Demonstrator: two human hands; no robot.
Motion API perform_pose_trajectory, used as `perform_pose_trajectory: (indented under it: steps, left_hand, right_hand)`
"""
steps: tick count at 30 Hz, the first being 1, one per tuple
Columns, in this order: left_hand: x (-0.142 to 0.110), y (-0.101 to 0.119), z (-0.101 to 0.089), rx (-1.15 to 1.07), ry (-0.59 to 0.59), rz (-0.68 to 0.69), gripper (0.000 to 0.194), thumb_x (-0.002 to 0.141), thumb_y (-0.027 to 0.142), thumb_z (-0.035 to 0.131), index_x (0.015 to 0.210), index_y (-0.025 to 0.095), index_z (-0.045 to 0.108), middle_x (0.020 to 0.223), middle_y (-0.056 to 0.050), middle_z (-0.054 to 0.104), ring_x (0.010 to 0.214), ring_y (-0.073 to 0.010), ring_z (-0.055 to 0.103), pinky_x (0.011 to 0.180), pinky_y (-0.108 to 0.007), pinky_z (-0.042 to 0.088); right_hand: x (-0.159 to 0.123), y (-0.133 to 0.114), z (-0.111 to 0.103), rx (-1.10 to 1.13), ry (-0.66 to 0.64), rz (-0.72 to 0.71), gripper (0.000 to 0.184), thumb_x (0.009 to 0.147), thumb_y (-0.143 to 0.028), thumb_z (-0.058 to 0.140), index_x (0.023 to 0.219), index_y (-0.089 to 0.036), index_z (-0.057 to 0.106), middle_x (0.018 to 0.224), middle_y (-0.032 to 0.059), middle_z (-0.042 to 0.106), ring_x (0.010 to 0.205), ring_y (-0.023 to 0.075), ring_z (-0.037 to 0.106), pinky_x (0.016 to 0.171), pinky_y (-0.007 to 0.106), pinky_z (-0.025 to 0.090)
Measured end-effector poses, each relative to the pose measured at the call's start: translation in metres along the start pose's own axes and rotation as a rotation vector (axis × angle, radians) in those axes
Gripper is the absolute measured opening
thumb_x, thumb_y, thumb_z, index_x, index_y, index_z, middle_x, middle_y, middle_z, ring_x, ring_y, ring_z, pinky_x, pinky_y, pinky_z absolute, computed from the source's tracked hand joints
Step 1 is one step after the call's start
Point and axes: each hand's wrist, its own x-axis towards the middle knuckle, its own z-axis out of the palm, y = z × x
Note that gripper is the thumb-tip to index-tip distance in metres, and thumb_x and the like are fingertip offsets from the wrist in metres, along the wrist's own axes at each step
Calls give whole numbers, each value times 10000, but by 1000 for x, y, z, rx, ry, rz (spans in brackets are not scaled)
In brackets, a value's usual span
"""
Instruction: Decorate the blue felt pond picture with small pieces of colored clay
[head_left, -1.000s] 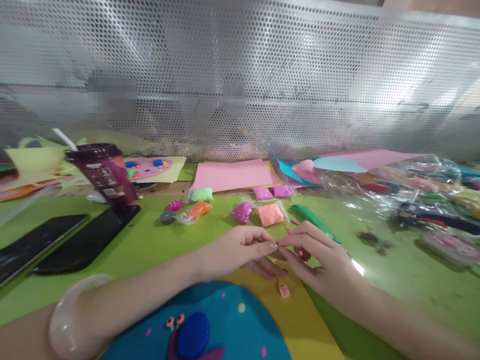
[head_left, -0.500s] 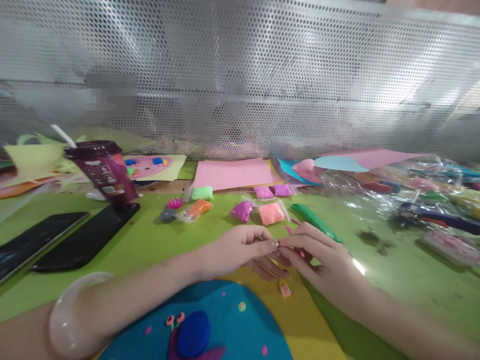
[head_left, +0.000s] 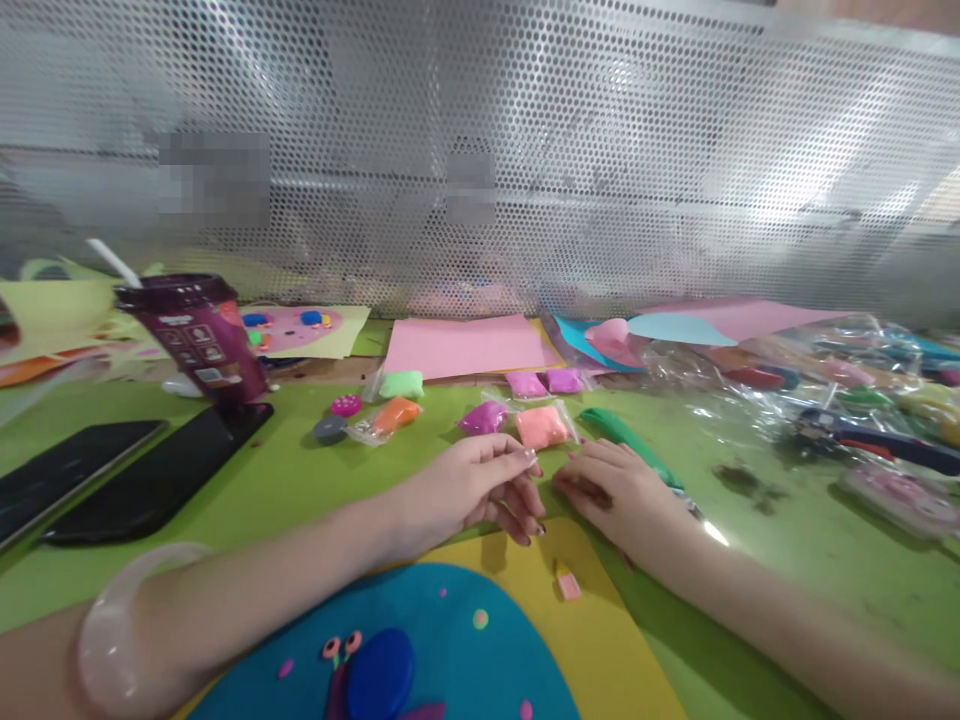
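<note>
My left hand (head_left: pixel 480 490) hovers above the top edge of a yellow sheet (head_left: pixel 615 640). Its thumb and index finger are pinched together; anything between them is too small to make out. To the right, my right hand (head_left: pixel 626 490) is lowered to the green table with fingers curled in, and what they grip is hidden. A green cutter knife (head_left: pixel 626 440) lies just behind it. On the yellow sheet is a blue round piece (head_left: pixel 465 600) bearing a snail with a dark blue shell (head_left: pixel 380 672) and small dots. A small pink-and-yellow piece (head_left: pixel 568 583) lies on the yellow.
Bagged clay lumps, including orange (head_left: pixel 395 415) and salmon (head_left: pixel 541 427) ones, lie beyond my hands. At left are two phones (head_left: pixel 165 480) and a purple cup (head_left: pixel 199 340) with a straw. Pliers (head_left: pixel 862 435) and plastic bags lie right. A perforated metal screen (head_left: pixel 480 150) stands behind.
My hands have come apart from fingertip contact. The right hand has dropped to the table with its fingers curled; the left has drawn slightly left.
</note>
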Motion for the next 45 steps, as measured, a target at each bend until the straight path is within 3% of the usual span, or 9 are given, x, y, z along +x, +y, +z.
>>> perform_pose_trajectory:
  steps: [5,10,14,24,32,38,45]
  left_hand:
    - [1,-1,0,7,6,-1,171,861,283,531,790,130,506,642,-51,620,526,-142,610,537,-266,492]
    - [2,0,1,13,2,-14,166,866,275,516,789,129,503,637,-45,613,524,-142,609,542,-270,490]
    - [2,0,0,18,-3,-6,162,869,269,511,785,130,500,643,-44,614,519,-136,603,544,-267,488]
    - [2,0,0,22,-6,-1,182,842,298,548,779,130,515,629,-45,608,516,-136,595,537,-263,484]
    - [2,-1,-2,12,-20,3,166,847,283,533,784,131,512,620,-38,610,502,-129,592,523,-257,489]
    - [2,1,-1,14,-24,-7,142,858,240,501,771,129,510,610,-40,610,502,-126,593,519,-251,492]
    - [2,1,-1,14,-31,-13,143,868,226,474,769,129,506,598,-36,610,496,-126,597,511,-251,497]
  right_hand:
    - [-3,-2,-2,-87,-113,-30,165,819,-78,519,828,-191,638,749,20,606,782,197,556,687,329,369]
    - [-4,-10,-9,-176,-177,-26,290,745,-42,485,931,-179,660,719,31,570,756,207,544,697,345,349]
    - [-3,-14,-10,-231,-206,-26,227,727,-89,521,877,-172,669,719,39,573,764,222,539,693,350,337]
    - [-5,-17,-10,-230,-195,-45,276,697,-56,489,879,-176,659,734,41,562,800,227,534,726,357,345]
    - [-4,-16,-13,-256,-140,-8,245,788,-21,474,889,-166,644,721,23,556,746,193,538,656,323,352]
    - [-2,-14,-11,-333,-175,-76,134,803,-70,580,825,-173,663,724,19,568,762,196,550,663,326,340]
    - [5,-15,-11,-471,-167,-220,200,830,-69,505,681,-152,610,697,42,532,713,210,498,632,344,299]
